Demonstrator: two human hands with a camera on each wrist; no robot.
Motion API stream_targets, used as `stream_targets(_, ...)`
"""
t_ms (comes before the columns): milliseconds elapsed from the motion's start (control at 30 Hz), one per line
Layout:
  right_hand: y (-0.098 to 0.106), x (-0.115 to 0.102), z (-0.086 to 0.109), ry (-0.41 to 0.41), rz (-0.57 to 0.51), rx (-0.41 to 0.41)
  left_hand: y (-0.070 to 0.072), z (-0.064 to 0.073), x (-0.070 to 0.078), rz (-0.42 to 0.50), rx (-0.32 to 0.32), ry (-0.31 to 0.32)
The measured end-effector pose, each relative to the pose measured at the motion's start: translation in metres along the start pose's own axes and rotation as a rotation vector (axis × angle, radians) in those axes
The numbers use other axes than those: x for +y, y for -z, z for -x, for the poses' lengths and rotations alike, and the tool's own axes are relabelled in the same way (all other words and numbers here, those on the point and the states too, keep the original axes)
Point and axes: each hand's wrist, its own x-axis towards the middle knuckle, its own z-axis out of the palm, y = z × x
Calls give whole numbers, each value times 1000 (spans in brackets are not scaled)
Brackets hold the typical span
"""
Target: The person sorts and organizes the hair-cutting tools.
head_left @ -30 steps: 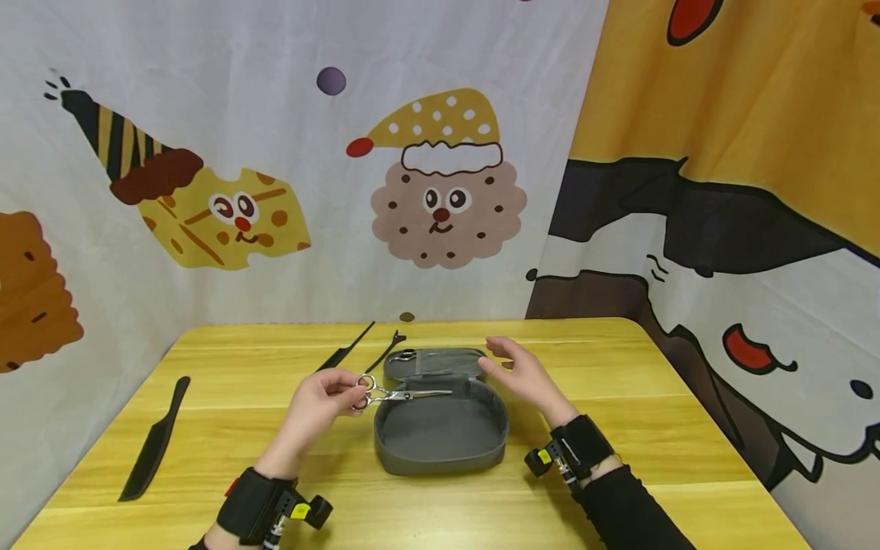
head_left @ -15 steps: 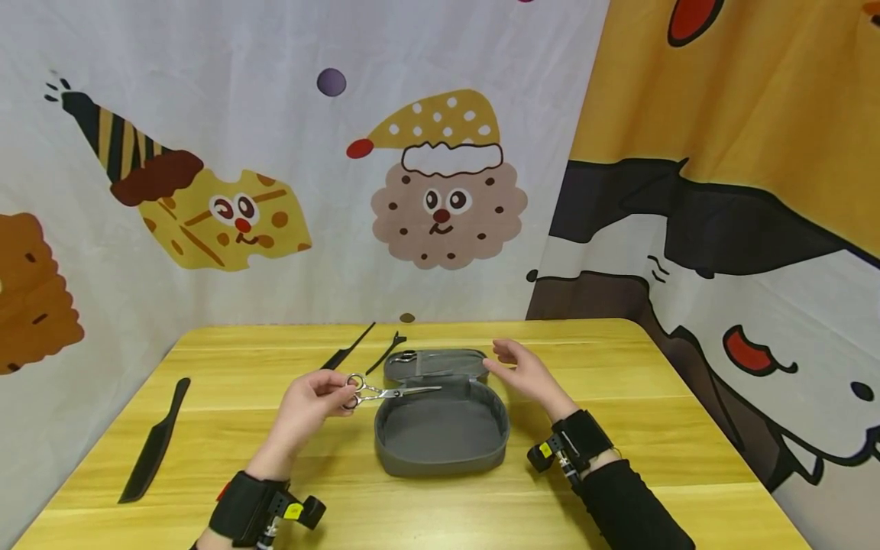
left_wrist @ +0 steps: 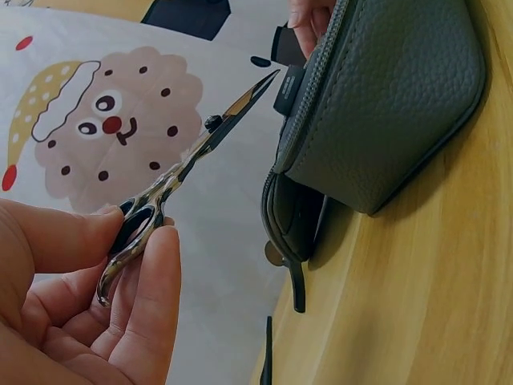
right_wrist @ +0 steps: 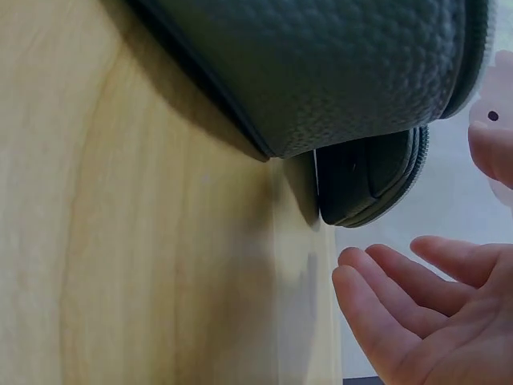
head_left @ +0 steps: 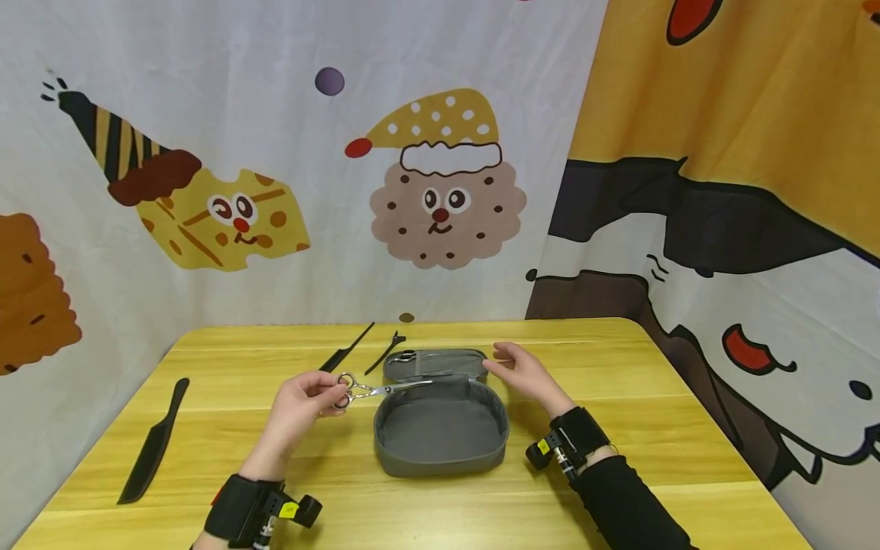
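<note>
My left hand (head_left: 302, 401) pinches a pair of silver scissors (head_left: 374, 390) by the finger loops. Their blades point right, over the left rear rim of a grey zippered case (head_left: 440, 462). The left wrist view shows the scissors (left_wrist: 188, 160) nearly closed between thumb and fingers. The case lies unfolded, its lid (head_left: 450, 363) tipped back on the table, with a small metal loop (head_left: 404, 356) showing in a lid pocket. Beside the lid's right edge hovers my right hand (head_left: 525, 372), fingers relaxed and holding nothing; its palm (right_wrist: 449, 337) shows in the right wrist view.
A broad black comb (head_left: 147, 451) lies on the wooden table (head_left: 605, 428) at the left. Behind my left hand are a thin-handled black comb (head_left: 340, 355) and a slim black hair clip (head_left: 386, 353). A printed curtain (head_left: 447, 298) hangs at the table's back edge.
My left hand has drifted left with the scissors, drawing the blades from over the case's middle toward its left rear rim. My right hand has lowered very slightly.
</note>
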Motion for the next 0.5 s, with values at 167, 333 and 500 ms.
stream_targets(167,-2,4,-3,-14,-15,-22,2,0,-2,10,11,16)
stream_targets(333,-3,8,-9,-43,-69,-54,4,-1,-6,23,19,19)
stream_targets(500,-3,10,-15,-79,-117,-89,6,0,-7,31,21,29)
